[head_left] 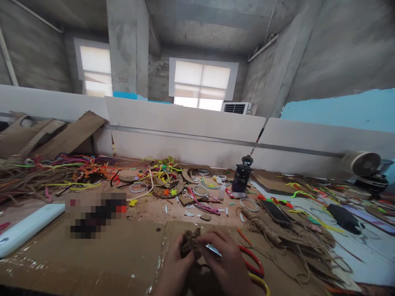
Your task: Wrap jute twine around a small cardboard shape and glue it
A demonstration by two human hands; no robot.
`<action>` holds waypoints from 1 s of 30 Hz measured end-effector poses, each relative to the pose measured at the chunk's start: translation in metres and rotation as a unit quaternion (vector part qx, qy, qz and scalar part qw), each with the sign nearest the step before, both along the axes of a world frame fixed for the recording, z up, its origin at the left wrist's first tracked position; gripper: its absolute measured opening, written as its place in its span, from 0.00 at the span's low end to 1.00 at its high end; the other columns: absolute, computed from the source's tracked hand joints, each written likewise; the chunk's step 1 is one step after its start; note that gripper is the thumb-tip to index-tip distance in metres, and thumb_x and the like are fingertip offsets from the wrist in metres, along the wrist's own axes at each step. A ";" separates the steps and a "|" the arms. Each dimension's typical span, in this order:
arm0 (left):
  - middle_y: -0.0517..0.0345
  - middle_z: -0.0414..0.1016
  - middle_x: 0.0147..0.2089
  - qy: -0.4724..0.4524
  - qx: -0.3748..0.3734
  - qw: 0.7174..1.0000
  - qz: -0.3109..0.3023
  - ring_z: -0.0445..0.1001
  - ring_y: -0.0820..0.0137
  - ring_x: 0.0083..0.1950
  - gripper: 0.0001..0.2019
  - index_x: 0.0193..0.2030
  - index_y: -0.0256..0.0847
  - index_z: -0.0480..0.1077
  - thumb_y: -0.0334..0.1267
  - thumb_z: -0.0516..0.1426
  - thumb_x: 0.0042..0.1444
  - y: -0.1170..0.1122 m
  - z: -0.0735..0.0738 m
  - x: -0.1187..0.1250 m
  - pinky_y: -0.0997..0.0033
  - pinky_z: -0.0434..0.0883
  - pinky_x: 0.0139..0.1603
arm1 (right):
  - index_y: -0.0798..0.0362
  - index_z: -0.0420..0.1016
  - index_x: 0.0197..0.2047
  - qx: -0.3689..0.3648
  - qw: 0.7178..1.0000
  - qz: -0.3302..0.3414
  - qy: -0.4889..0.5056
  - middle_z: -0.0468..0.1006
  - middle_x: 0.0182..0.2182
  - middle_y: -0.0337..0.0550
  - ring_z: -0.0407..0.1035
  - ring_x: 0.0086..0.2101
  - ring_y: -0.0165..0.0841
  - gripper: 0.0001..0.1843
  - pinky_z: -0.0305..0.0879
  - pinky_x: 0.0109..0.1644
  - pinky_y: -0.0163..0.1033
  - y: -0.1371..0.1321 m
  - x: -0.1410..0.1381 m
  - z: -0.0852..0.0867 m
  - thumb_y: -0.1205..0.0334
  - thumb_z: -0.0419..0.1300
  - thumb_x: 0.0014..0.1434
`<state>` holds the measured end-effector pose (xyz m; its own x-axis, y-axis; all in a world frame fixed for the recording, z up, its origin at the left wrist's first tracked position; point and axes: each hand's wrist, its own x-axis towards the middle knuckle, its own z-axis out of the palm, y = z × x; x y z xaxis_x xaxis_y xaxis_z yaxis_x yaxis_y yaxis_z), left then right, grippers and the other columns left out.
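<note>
A small brown looped piece (190, 237), rather like a flower made of twine, is held up over the cardboard. My left hand (176, 265) grips it from the left between thumb and fingers. My right hand (226, 261) closes its fingertips on the right edge of the same piece. Scissors with one red and one yellow handle loop (255, 263) lie at my right hand, their silvery blade showing beneath its fingers. Whether that hand also bears on the scissors I cannot tell. A short orange cord (244, 236) lies just beyond it.
Cardboard sheets (123, 263) cover the near table. Brown cord bundles (277, 238) and a phone (277, 212) lie to the right. Colourful cords (92, 170), a wreath-like ring (166, 187) and a dark bottle-shaped object (242, 176) stand farther back. A white panel (185, 142) borders the table.
</note>
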<state>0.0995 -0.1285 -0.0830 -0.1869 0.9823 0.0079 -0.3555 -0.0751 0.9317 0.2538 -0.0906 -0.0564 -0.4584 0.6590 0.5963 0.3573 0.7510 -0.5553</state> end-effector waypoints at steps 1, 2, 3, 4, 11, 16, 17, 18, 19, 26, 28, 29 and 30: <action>0.53 0.82 0.36 0.012 0.002 1.000 0.006 0.77 0.62 0.40 0.11 0.38 0.38 0.77 0.34 0.67 0.44 -0.001 0.002 0.001 0.70 0.71 0.39 | 0.47 0.79 0.40 0.011 1.000 -0.005 -0.001 0.80 0.37 0.39 0.73 0.40 0.38 0.07 0.66 0.44 0.37 0.001 -0.006 -0.002 0.70 0.64 0.63; 0.53 0.83 0.36 0.020 0.001 1.000 0.012 0.77 0.61 0.40 0.11 0.37 0.38 0.77 0.33 0.66 0.44 -0.003 0.005 0.002 0.70 0.71 0.40 | 0.47 0.78 0.39 0.025 1.000 -0.013 -0.002 0.79 0.37 0.39 0.73 0.40 0.38 0.07 0.65 0.43 0.37 0.002 -0.011 -0.006 0.71 0.64 0.63; 0.53 0.83 0.37 0.024 -0.004 1.000 0.016 0.77 0.61 0.41 0.11 0.36 0.39 0.77 0.33 0.66 0.43 -0.004 0.008 0.002 0.70 0.71 0.40 | 0.48 0.77 0.38 0.045 0.999 -0.025 0.000 0.79 0.36 0.39 0.72 0.39 0.38 0.07 0.64 0.42 0.38 0.004 -0.015 -0.010 0.71 0.64 0.63; 0.53 0.83 0.37 0.022 -0.010 1.000 0.019 0.77 0.60 0.42 0.11 0.35 0.39 0.77 0.32 0.65 0.41 -0.005 0.010 0.003 0.69 0.71 0.41 | 0.48 0.76 0.36 0.070 0.997 -0.037 0.003 0.78 0.35 0.39 0.71 0.38 0.38 0.07 0.62 0.42 0.38 0.005 -0.018 -0.013 0.71 0.63 0.63; 0.50 0.84 0.37 -0.023 -0.021 0.999 0.022 0.79 0.60 0.38 0.18 0.38 0.37 0.78 0.37 0.72 0.38 -0.002 0.005 0.002 0.69 0.72 0.38 | 0.49 0.70 0.35 -0.004 0.996 -0.010 0.085 0.75 0.34 0.40 0.69 0.36 0.36 0.07 0.63 0.41 0.37 0.002 -0.012 -0.014 0.65 0.56 0.67; 0.45 0.84 0.43 -0.090 -0.028 0.995 0.015 0.80 0.60 0.38 0.27 0.47 0.38 0.78 0.44 0.75 0.39 0.005 -0.013 -0.002 0.68 0.74 0.37 | 0.50 0.71 0.32 -0.249 0.955 0.027 0.159 0.71 0.27 0.37 0.66 0.31 0.34 0.13 0.62 0.36 0.36 -0.010 0.022 -0.013 0.50 0.62 0.62; 0.45 0.84 0.43 -0.096 -0.017 0.995 0.011 0.80 0.60 0.39 0.26 0.47 0.37 0.78 0.46 0.75 0.41 0.006 -0.015 -0.003 0.68 0.74 0.38 | 0.50 0.72 0.31 -0.274 0.949 0.048 0.149 0.71 0.26 0.36 0.65 0.29 0.33 0.14 0.61 0.35 0.36 -0.012 0.028 -0.014 0.49 0.65 0.59; 0.45 0.84 0.42 -0.098 -0.003 0.995 0.012 0.81 0.60 0.39 0.25 0.45 0.37 0.78 0.47 0.75 0.43 0.007 -0.016 -0.003 0.67 0.75 0.40 | 0.50 0.74 0.31 -0.290 0.946 0.064 0.133 0.70 0.24 0.36 0.64 0.28 0.33 0.15 0.59 0.33 0.36 -0.014 0.032 -0.016 0.48 0.68 0.56; 0.46 0.84 0.41 -0.095 0.008 0.995 0.015 0.81 0.60 0.41 0.23 0.44 0.37 0.79 0.48 0.74 0.44 0.008 -0.017 -0.004 0.67 0.75 0.43 | 0.50 0.75 0.31 -0.303 0.943 0.071 0.122 0.71 0.24 0.36 0.63 0.27 0.32 0.16 0.58 0.32 0.35 -0.015 0.034 -0.017 0.47 0.69 0.54; 0.54 0.82 0.36 -0.078 -0.008 0.995 0.057 0.80 0.64 0.37 0.20 0.39 0.42 0.79 0.48 0.75 0.42 -0.002 -0.007 -0.003 0.70 0.75 0.38 | 0.53 0.76 0.32 -0.358 0.913 0.041 0.190 0.75 0.25 0.40 0.64 0.27 0.32 0.30 0.60 0.33 0.36 -0.002 0.015 -0.018 0.30 0.66 0.53; 0.51 0.83 0.40 -0.086 0.003 0.993 0.078 0.81 0.61 0.42 0.18 0.36 0.42 0.79 0.46 0.75 0.41 -0.005 -0.003 -0.001 0.69 0.75 0.41 | 0.53 0.77 0.33 -0.381 0.903 0.050 0.195 0.75 0.26 0.40 0.64 0.27 0.32 0.33 0.60 0.32 0.35 -0.001 0.009 -0.016 0.27 0.66 0.51; 0.50 0.84 0.44 -0.089 0.012 0.992 0.088 0.81 0.59 0.46 0.17 0.34 0.42 0.79 0.46 0.75 0.40 -0.006 -0.003 -0.001 0.68 0.76 0.43 | 0.53 0.77 0.33 -0.390 0.897 0.059 0.197 0.76 0.27 0.40 0.65 0.28 0.32 0.33 0.61 0.32 0.35 -0.002 0.006 -0.014 0.27 0.66 0.50; 0.49 0.83 0.47 -0.091 0.023 0.991 0.096 0.81 0.57 0.49 0.16 0.32 0.42 0.78 0.44 0.75 0.40 -0.007 -0.003 0.000 0.66 0.76 0.46 | 0.53 0.77 0.34 -0.398 0.892 0.071 0.200 0.76 0.28 0.40 0.66 0.28 0.32 0.33 0.61 0.33 0.35 -0.004 0.004 -0.013 0.27 0.66 0.51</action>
<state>0.0993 -0.1351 -0.0856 -0.3719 0.9283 0.0002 -0.4920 -0.1974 0.8479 0.2574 -0.0943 -0.0692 -0.4270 0.8988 0.0993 -0.0568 0.0830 -0.9949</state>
